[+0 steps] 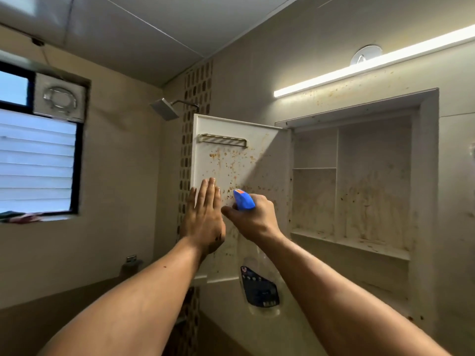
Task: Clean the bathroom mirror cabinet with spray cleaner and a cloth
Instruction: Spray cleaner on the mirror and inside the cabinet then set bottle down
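Observation:
The cabinet door (239, 160) stands swung open to the left, its white inner face speckled with brown stains. My left hand (204, 217) lies flat with straight fingers against the door's left edge. My right hand (253, 218) grips the neck of a clear spray bottle (259, 286) with a blue nozzle (243, 200), which points at the door's lower inner face. The open cabinet (359, 191) to the right has white shelves and dividers, streaked and spotted brown. No cloth is in either hand.
A lit tube light (372, 65) runs above the cabinet on a spattered wall. A shower head (164, 109) hangs left of the door. A louvred window (36, 160) with cloth-like items (20, 217) on its sill is at the far left.

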